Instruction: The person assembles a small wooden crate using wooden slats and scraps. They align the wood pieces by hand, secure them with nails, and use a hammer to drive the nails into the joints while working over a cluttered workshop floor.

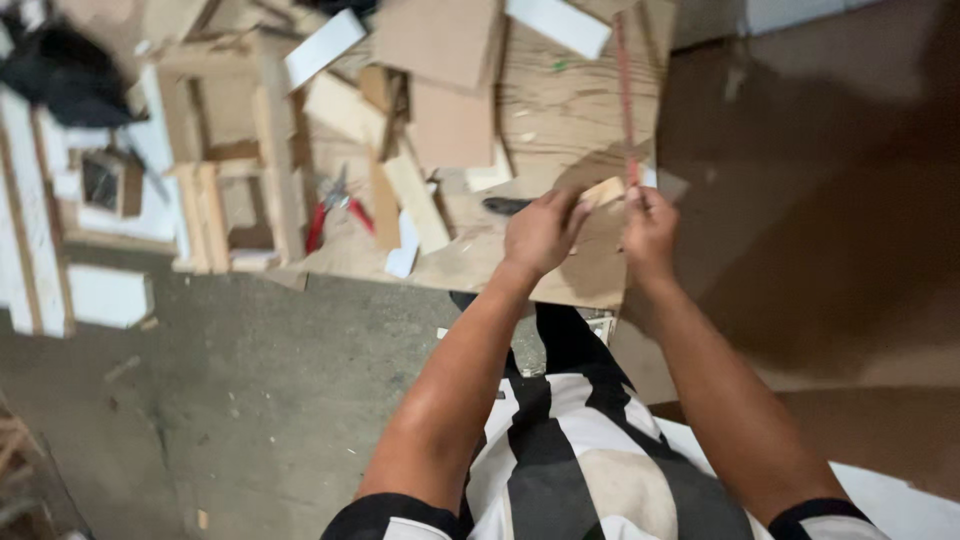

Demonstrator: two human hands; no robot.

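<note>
Block (603,191): small pale wood piece at the near right edge of the board (560,110), between both hands.
Left hand (541,232): curled, fingers gripping the block.
Right hand (650,232): pinching the near end of the red strip (627,95) — touching the block.
Axis: block's long side slants far-right; strip runs near to far.
Risk: loose grip at the edge — block could slip off to the floor (240,400); blur hides details.

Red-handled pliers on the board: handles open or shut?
Open. The red-handled pliers lie flat on the plywood board, their two handles splayed apart in a V. Both hands are away from them, on a small wood block.
</note>
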